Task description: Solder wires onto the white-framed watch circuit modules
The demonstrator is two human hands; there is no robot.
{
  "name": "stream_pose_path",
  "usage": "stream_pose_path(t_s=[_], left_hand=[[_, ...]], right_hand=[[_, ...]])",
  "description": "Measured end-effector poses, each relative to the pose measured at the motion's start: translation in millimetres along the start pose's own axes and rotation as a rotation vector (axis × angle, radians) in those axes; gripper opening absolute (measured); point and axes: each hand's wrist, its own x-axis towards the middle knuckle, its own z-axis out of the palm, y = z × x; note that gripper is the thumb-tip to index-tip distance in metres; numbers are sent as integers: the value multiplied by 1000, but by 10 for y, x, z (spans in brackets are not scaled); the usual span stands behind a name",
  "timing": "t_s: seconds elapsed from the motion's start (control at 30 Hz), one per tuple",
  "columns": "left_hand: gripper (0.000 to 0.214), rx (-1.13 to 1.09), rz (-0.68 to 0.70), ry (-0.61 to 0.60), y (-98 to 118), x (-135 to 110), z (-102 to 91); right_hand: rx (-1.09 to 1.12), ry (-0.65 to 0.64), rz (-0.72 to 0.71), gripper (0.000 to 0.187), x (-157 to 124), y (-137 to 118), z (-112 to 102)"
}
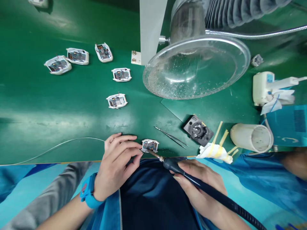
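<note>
A small white watch case with an exposed circuit board (150, 146) lies near the table's front edge. My left hand (120, 159) is closed, its fingertips pinched together at the case's left side. A thin solder wire (69, 140) runs in from the left and passes under this hand's fingers; its end is hidden. In my right hand (201, 185) is a soldering iron (174, 166), gripped like a pen. The iron's tip reaches the lower edge of the circuit board. Metal tweezers (171, 136) lie just right of the case.
Several similar open watch cases (116, 101) lie farther back on the green table. A clear fume-extraction hood (196, 67) overhangs the middle. At right are a black soldering-iron holder (198, 130), a white bundle (216, 151), a cup (251, 138) and a blue box (291, 126). Another person's sleeve (266, 182) is beside me.
</note>
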Motion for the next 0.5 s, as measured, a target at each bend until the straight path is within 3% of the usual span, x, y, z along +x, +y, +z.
stream_pose_path(t_s=[0.33, 0.5], left_hand=[[15, 10, 30, 9, -13, -2, 25], [15, 21, 38, -1, -10, -8, 24]], right_hand=[[35, -55, 13, 39, 19, 9, -3], [28, -16, -22, 36, 22, 19, 0]])
